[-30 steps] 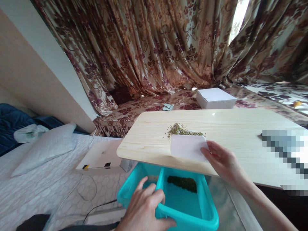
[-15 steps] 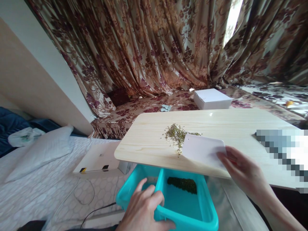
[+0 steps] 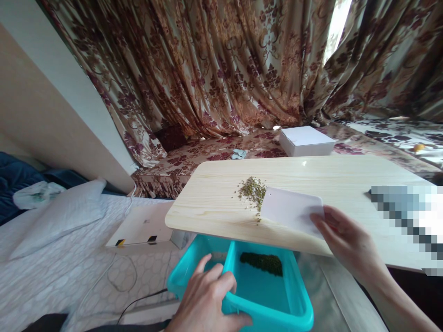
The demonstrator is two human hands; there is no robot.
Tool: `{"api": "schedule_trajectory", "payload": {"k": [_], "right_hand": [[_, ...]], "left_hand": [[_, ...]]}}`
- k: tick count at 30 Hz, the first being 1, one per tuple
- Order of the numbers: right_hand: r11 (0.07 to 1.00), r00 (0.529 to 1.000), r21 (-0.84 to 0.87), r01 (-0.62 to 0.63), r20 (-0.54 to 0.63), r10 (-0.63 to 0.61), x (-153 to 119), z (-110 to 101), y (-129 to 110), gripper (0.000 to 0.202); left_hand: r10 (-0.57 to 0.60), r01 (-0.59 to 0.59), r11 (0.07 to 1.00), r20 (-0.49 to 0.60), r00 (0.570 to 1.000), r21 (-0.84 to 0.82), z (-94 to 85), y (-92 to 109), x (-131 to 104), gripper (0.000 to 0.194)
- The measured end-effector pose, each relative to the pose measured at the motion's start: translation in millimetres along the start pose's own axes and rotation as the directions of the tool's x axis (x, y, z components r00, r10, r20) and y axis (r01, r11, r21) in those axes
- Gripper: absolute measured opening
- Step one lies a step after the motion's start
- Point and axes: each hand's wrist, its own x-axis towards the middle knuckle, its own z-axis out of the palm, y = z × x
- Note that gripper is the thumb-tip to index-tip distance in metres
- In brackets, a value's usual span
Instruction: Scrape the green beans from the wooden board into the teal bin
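Note:
My right hand (image 3: 348,237) grips a flat white plastic scraper (image 3: 292,210) by its right end, low over the wooden tabletop. The scraper's left edge lies against a scattered pile of small green beans, like mung beans (image 3: 254,190). Below the table's front edge is a turquoise two-compartment bin (image 3: 302,302). My left hand (image 3: 211,297) holds its near rim, with the thumb outside and the fingers over the divider. A dark green heap of beans (image 3: 262,263) lies at the far side of the right compartment. The left compartment is partly hidden by my fingers.
The pale wooden table (image 3: 207,207) has a rounded left corner. Behind it are a white box (image 3: 306,140) and a pale blue cloth (image 3: 238,154). A blurred-out object (image 3: 404,216) is at the right. At left, another white box (image 3: 141,226) sits on the bed by cables.
The scraper has shifted slightly away from me and now covers the beans that showed along its upper edge. My left hand and the bin have stayed in place.

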Motion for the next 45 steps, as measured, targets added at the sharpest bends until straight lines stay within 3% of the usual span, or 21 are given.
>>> {"api": "schedule_trajectory", "payload": {"k": [16, 29, 45], "right_hand": [[0.999, 1.000, -0.025, 0.022, -0.005, -0.023, 3, 5, 7, 0.024], [0.999, 0.998, 0.035, -0.029, 0.057, 0.027, -6, 3, 1, 0.031], [0.997, 0.999, 0.072, -0.022, 0.046, 0.018, -6, 12, 0, 0.031]], "left_hand": [[-0.022, 0.022, 1.000, 0.046, 0.999, 0.010, -1.3, 1, 0, 0.042], [-0.010, 0.010, 1.000, 0.020, 1.000, 0.001, -1.5, 1, -1, 0.042], [-0.009, 0.008, 1.000, -0.008, 1.000, -0.014, -4.4, 2, -3, 0.042]]}}
